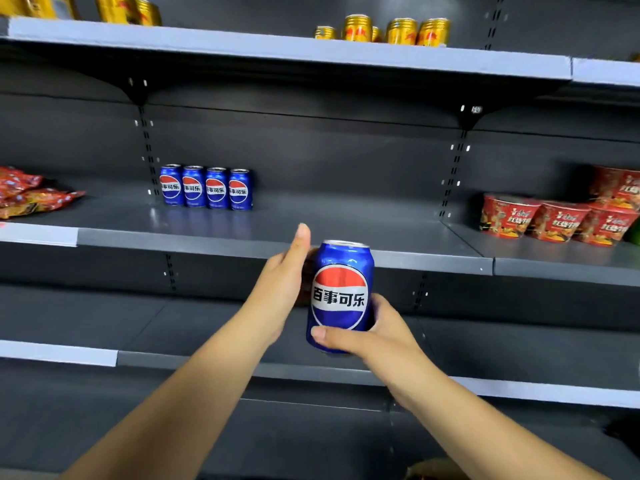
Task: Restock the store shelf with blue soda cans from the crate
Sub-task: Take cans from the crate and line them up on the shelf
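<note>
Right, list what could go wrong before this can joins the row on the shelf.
1. The right hand grips only the bottom of the held blue can, and the left hand looks flat against its side; it might slip.
2. The four shelved cans stand tightly together; a nudge while setting down could topple them.
3. The shelf's front edge sits near the can's top and might catch it.

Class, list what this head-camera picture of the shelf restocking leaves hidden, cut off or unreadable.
1. The crate: not in the head view at all.
2. Left hand fingers: hidden behind the held blue can.
3. Gold cans on the top shelf: print too small and blurred to read.
4. Red snack bags: cut off by the left edge.
5. Red noodle cups: the row runs off the right edge.
</note>
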The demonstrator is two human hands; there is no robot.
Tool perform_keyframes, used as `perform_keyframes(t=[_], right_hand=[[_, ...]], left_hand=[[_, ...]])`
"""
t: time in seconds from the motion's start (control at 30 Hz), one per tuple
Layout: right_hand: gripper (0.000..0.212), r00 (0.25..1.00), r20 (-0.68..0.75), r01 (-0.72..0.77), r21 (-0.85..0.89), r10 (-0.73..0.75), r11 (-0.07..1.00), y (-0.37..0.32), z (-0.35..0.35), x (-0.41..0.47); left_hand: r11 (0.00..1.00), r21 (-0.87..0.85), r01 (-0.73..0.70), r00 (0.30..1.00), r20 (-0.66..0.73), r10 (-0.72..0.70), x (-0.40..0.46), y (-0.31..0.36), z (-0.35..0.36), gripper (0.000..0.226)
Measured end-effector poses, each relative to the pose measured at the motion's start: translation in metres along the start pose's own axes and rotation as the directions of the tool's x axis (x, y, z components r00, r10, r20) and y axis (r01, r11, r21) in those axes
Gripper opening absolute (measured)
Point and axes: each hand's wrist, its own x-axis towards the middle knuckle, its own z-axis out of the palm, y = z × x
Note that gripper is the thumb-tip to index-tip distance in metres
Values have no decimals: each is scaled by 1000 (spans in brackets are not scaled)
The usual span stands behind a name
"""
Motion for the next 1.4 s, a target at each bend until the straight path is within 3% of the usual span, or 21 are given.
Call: perform_keyframes(t=[0.2, 0.33, 0.53, 0.77, 1.0, 1.17, 1.4], right_hand=[[59, 1000, -19, 5, -23, -5, 1000, 15, 17, 53], [58, 1000, -21, 3, -31, -4, 999, 18, 41, 94], [60, 998, -50, 24, -54, -26, 998, 9, 85, 159], [49, 986, -154, 48, -99, -63, 994, -13, 130, 232], [59, 977, -211, -16, -118, -9, 993, -15, 155, 301], [51, 973, -229, -83, -181, 40, 980, -6, 162, 338], [59, 968, -248, -106, -224, 48, 969, 9, 165, 380]], left_hand=[[987, 144, 66, 992, -118, -49, 34, -37, -43, 16], [980, 162, 119, 985, -147, -95, 59, -50, -79, 18], [974, 212, 83, 984, -170, -47, 124, -41, -133, 19], [960, 280, -10, 987, -153, 55, 199, -31, -172, 25], [912, 405, -67, 991, -79, 108, 279, -34, -204, 27], [900, 432, -66, 997, 0, 73, 321, -35, -215, 25], [883, 468, -30, 1000, 19, 24, 358, -59, -213, 26]])
